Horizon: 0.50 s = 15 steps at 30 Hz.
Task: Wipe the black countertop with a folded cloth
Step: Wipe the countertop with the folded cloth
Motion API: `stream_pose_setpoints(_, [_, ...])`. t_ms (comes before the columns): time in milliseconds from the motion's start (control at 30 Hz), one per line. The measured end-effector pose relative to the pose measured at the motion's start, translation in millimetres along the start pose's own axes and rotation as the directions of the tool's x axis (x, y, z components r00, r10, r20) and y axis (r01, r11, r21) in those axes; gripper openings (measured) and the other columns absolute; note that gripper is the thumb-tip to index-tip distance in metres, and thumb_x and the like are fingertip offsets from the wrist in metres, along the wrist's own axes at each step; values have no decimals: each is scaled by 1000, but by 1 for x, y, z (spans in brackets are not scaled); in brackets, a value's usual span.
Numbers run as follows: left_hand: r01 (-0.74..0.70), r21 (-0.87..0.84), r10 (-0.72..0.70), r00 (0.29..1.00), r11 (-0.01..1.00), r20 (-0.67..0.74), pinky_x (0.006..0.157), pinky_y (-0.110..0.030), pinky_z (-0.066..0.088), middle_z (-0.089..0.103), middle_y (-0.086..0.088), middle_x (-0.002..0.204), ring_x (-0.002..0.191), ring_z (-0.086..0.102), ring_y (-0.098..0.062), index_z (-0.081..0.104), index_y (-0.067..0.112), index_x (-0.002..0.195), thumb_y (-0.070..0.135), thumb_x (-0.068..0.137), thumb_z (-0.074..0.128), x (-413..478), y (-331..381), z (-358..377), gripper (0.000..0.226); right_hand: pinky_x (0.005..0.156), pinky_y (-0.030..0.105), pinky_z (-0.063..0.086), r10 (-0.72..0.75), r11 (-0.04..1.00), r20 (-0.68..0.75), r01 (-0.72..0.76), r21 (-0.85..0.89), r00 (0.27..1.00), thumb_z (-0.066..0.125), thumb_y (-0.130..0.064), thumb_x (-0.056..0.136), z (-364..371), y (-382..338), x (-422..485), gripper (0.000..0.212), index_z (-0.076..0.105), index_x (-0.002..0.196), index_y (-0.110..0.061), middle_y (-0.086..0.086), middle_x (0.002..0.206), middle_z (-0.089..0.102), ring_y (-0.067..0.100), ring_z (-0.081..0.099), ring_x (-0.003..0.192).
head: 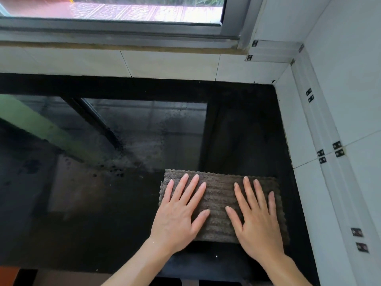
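**Both palms flat on the cloth, near the corner of the counter**

White tiled walls (pixel 321 124) closed off the back and the right side of the black countertop (pixel 86 213), with a window (pixel 123 15) set above the back wall. Only the head camera gave a view. In it the glossy counter mirrored the window, and specks and a hazy smear showed in the middle of the surface, just beyond the cloth.

The folded cloth (pixel 220 203), brown and ribbed, lay flat on the counter toward its right end, its right edge near the side wall. The left hand (pixel 179 213) and the right hand (pixel 257 219) pressed on it side by side, fingers spread and straight, palms down. Neither gripped anything; they only bore down on the fabric.

Judging from this, the chief risk was the fold slipping open under uneven pressure, so that the cloth bunched and left streaks. A push to the right would soon jam fingers or fabric against the wall. A pull toward the body could drag the cloth off the near edge, which lay just beneath the wrists.

Open room lay to the left and forward, where the dirty patch sat. The back wall stood well apart from the cloth.
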State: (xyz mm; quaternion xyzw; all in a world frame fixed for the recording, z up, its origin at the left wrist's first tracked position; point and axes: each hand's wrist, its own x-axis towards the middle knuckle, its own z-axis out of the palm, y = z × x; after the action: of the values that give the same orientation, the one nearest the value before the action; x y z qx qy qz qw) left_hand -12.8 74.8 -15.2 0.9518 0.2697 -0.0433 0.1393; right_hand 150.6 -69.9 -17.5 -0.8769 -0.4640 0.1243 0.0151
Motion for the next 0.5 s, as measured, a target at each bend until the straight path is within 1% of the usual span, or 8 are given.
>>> stream_pose_setpoints(200, [53, 3, -53, 999, 999, -2, 119, -47, -3, 3, 3, 164, 151, -8, -20, 12, 27, 156, 57, 101, 17, 12, 10, 1, 63, 118, 53, 8, -23, 1000, -25, 22, -5, 999, 13, -62, 98, -1, 3, 12, 66, 21, 152, -25, 4, 162, 19, 25, 13, 149])
stream_pose_setpoints(267, [59, 11, -59, 998, 998, -6, 120, -47, -6, -1, 3, 164, 151, -11, -20, 9, 28, 156, 59, 101, 13, 24, 8, 0, 64, 120, 52, 5, -28, 999, -31, 27, -18, 999, 14, -63, 98, -2, 8, 25, 66, 18, 153, -27, 2, 163, 14, 23, 7, 150])
stream_pose_setpoints(333, [45, 19, -45, 999, 999, -15, 120, -44, -14, -7, 5, 164, 149, -19, -16, 2, 31, 156, 62, 99, 7, 44, 2, -2, 65, 120, 49, -2, -33, 999, -35, 32, -26, 999, 12, -64, 97, -4, 15, 44, 67, 10, 154, -29, -1, 163, 5, 19, -3, 150])
stream_pose_setpoints(367, [38, 18, -37, 999, 999, -26, 119, -43, -16, -8, 6, 164, 148, -21, -15, 1, 32, 156, 63, 99, 5, 57, -1, -4, 65, 119, 48, -6, -34, 999, -37, 33, -27, 999, 9, -65, 97, -6, 19, 55, 67, 6, 154, -30, -2, 163, 1, 18, -6, 150])
stream_pose_setpoints(433, [27, 19, -26, 999, 999, -45, 119, -43, -16, -7, 7, 164, 149, -19, -15, 2, 33, 156, 63, 98, 6, 84, -7, -7, 65, 118, 45, -12, -25, 999, -46, 24, -33, 999, 2, -67, 94, -11, 25, 80, 68, -2, 152, -31, -4, 163, -5, 16, -12, 149])
stream_pose_setpoints(500, [21, 18, -20, 998, 1000, -57, 119, -44, -14, -5, 7, 164, 149, -16, -15, 3, 34, 156, 64, 98, 8, 113, -11, -9, 65, 117, 44, -14, -11, 1000, -55, 9, -28, 998, -2, -69, 92, -17, 31, 105, 71, -2, 152, -31, -4, 163, -6, 16, -13, 149])
